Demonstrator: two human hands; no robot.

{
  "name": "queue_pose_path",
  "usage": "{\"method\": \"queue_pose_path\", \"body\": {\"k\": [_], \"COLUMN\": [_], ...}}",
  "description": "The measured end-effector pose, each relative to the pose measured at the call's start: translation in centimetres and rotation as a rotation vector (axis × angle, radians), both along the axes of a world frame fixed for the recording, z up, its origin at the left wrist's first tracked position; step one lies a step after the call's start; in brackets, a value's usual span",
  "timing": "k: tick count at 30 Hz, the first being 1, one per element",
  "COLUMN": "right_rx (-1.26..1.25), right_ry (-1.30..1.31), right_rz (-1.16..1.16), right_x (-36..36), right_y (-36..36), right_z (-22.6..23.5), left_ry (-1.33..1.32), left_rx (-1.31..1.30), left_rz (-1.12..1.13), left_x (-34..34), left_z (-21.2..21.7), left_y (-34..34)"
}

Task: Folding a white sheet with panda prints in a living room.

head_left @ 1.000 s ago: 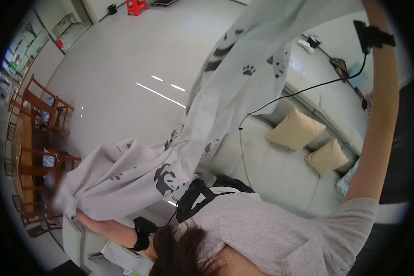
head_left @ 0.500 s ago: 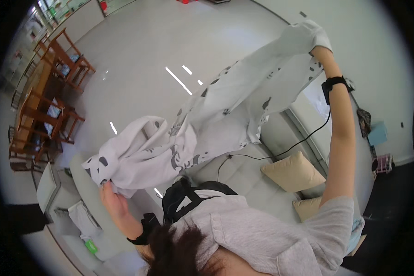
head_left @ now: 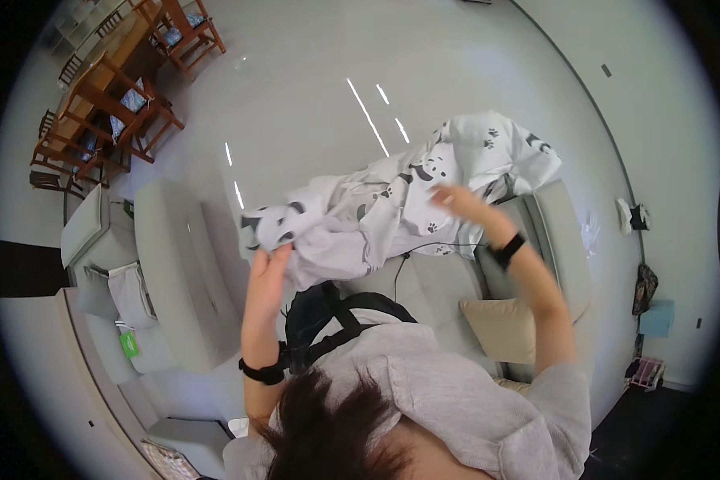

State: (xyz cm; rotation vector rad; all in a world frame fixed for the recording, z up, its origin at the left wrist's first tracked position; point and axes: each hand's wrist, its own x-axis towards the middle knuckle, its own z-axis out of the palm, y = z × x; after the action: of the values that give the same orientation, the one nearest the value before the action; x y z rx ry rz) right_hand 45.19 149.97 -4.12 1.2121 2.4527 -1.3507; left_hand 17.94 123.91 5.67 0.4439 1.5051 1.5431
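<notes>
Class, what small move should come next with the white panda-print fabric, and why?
Perhaps the bare right hand should grasp the right end of the white panda-print fabric and draw it outward: it looks bunched, the bare left hand pinches its left end, and the right looks empty.

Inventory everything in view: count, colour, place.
panda-print cloth: 1, white with black, centre
sofas: at least 2, light grey, left and right
throw pillows: 2, beige, right sofa
wooden chairs: at least 4, brown, upper left
wooden table: 1, brown, among chairs
packet: 1, green, left sofa
boxy item: 1, light blue, far right
cable: 1, black, right sofa
wristbands: 2, black, wrists
left hand: 1, cloth's left end
right hand: 1, blurred, over cloth
</notes>
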Motion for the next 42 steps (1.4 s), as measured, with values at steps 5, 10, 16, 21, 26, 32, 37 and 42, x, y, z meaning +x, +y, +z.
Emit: {"method": "queue_pose_path", "body": {"k": [5,10,16,21,26,32,37,42], "right_rx": [0.072,0.045,0.358,0.571,0.881,0.819,0.65,0.0], "right_ry": [0.556,0.489,0.443,0.896,1.024,0.268,0.979,1.268], "right_rz": [-0.041,-0.348,-0.909,-1.701,-2.18,-2.096,-2.107,-1.905], "right_x": [-9.8,-11.4,-7.6,-1.0,5.2,13.2,8.3,2.5], "right_y": [-16.5,-19.4,-22.9,-27.4,-35.6,-50.9,-46.8,-44.1], "right_z": [7.1,7.5,10.4,10.7,11.1,2.5,1.3,-2.9], "left_ry": [-0.007,-0.106,-0.511,-0.158,0.091,0.278,0.082,-0.007], "left_rx": [0.011,0.046,0.053,-0.027,-0.093,-0.065,0.098,0.01], "left_rz": [-0.297,-0.455,-0.613,-0.552,-0.185,0.093,0.038,0.074], "left_x": [1.7,-0.9,-6.5,-11.1,-23.0,-29.6,-30.1,-26.1], "left_z": [2.4,0.4,-0.5,-2.6,-9.1,-4.0,-3.3,-2.8], "left_y": [2.9,3.9,4.5,5.1,6.6,5.8,1.6,-3.4]}}
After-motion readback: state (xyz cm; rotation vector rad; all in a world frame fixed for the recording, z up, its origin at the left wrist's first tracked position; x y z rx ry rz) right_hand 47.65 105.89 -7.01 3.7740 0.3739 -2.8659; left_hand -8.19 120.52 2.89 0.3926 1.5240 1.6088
